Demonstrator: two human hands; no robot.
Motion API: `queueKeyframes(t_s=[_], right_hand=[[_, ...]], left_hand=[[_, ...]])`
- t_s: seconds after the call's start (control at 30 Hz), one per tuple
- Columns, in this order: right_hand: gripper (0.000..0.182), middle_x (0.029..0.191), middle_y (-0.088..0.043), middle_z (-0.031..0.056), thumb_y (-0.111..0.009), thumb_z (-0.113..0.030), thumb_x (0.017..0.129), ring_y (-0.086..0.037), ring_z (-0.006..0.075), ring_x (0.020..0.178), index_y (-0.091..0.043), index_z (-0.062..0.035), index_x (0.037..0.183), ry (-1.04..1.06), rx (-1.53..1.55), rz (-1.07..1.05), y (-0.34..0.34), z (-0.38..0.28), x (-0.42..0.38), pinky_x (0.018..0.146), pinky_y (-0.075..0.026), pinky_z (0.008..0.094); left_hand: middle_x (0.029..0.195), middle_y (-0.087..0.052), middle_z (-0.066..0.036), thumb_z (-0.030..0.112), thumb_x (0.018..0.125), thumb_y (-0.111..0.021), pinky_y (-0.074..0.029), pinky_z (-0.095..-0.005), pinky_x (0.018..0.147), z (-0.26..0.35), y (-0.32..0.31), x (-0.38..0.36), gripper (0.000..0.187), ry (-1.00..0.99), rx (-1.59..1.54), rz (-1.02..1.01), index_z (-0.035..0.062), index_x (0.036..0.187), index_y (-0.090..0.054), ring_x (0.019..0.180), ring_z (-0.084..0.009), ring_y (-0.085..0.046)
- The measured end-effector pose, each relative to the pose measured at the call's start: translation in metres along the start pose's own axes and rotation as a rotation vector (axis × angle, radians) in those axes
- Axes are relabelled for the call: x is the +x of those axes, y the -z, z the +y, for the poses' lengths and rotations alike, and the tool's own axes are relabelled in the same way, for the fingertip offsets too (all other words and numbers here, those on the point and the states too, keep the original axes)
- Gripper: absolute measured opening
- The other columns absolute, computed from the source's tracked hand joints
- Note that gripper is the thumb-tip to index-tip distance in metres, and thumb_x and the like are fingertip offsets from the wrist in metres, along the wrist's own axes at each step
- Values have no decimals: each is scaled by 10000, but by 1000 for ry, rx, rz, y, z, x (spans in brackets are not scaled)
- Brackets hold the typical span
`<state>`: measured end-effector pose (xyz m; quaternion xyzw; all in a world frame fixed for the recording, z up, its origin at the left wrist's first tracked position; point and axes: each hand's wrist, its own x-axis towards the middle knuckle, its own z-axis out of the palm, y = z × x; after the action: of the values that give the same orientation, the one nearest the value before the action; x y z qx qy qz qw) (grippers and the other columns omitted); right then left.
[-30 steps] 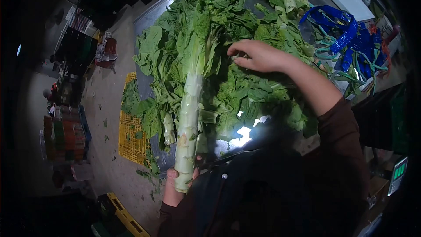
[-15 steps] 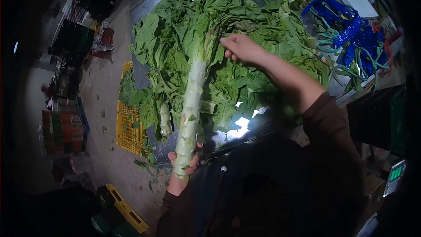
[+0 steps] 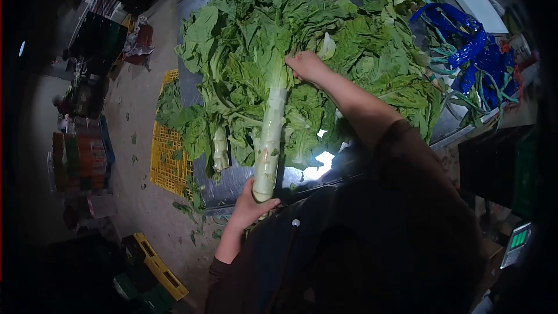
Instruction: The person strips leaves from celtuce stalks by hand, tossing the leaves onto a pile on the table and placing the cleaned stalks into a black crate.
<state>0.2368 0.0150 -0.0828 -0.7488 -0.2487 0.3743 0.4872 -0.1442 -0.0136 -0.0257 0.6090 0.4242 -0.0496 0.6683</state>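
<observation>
A leafy stem (image 3: 271, 131) points inward from the bench's (image 3: 224, 191) near edge, the left hand's (image 3: 250, 204) fingers clamped on its base. Whether the right hand's (image 3: 307, 67) curled fingers pinch leaves (image 3: 283, 40) cannot be told; steady base support should limit bending.

Yellow crate (image 3: 164, 166), crumpled blue plastic (image 3: 469, 47)

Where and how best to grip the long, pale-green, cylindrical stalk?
Take the stalk by its bare lower end, probably from the person's side: it's leaf-free there and points toward the body, while green leaves crowd the far end. The left hand holds that lower end.
</observation>
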Motion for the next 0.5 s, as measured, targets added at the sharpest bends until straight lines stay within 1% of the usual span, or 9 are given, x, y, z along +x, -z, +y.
queueKeyframes(t_s=[0.1,0.17,0.2,0.27,0.33,0.4,0.43,0.47,0.5], right_hand=[[502,541,-549,52,-571,-478,873,-498,146,443,-558,-45,619,1,56,34,-1,5,-3,433,-391,300],[625,533,-563,75,-503,-597,871,-537,186,474,-557,-51,572,80,-212,80,11,-5,-19,508,-442,345],[625,533,-563,75,-503,-597,871,-537,186,474,-557,-51,572,82,-215,76,10,-5,-22,508,-442,345],[683,600,-603,125,-464,-638,856,-581,322,585,-561,-18,584,149,-221,116,6,-14,-29,632,-466,412],[634,653,-613,122,-495,-638,843,-594,312,639,-572,-38,654,116,-200,100,6,-27,-36,643,-466,408],[549,614,-557,32,-556,-583,857,-505,157,553,-555,-53,711,264,-132,408,1,-39,-45,573,-433,326],[499,674,-553,17,-595,-548,851,-479,142,583,-538,-55,797,334,-18,486,-1,-47,-49,571,-422,317],[499,674,-553,17,-595,-548,851,-479,142,583,-538,-55,797,342,-19,486,3,-54,-52,571,-422,317],[511,707,-585,49,-593,-568,836,-541,207,637,-539,-60,839,330,-51,478,9,-61,-56,609,-444,348]], left_hand=[[1104,-565,-49,119,667,-778,-416,-289,904,6,-4,-2,790,-42,242,111,34,1350,-391,1023,-150,-526],[1099,-571,-33,122,653,-787,-421,-280,889,1,7,-7,747,0,-201,-49,33,1312,-446,1014,-144,-530],[1099,-571,-33,122,653,-787,-421,-280,889,0,8,-11,747,-1,-206,-47,33,1312,-446,1014,-144,-530],[1105,-570,-28,121,633,-795,-424,-277,882,1,12,-17,724,-47,-208,-14,25,1277,-481,998,-135,-532],[1109,-571,-25,120,625,-798,-421,-278,888,4,15,-20,740,-51,-209,-15,21,1284,-476,998,-133,-533],[1113,-571,-22,119,617,-800,-419,-278,894,5,16,-21,756,-61,-211,-19,17,1290,-471,997,-131,-533],[1113,-571,-21,123,614,-802,-417,-278,896,4,15,-21,765,-75,-209,-23,14,1294,-468,1000,-130,-533],[1113,-571,-20,127,612,-804,-416,-277,899,4,15,-20,774,-89,-207,-28,10,1298,-466,1003,-129,-533],[1113,-571,-20,127,612,-804,-416,-277,899,5,13,-20,774,-95,-209,-27,10,1298,-466,1003,-129,-533]])
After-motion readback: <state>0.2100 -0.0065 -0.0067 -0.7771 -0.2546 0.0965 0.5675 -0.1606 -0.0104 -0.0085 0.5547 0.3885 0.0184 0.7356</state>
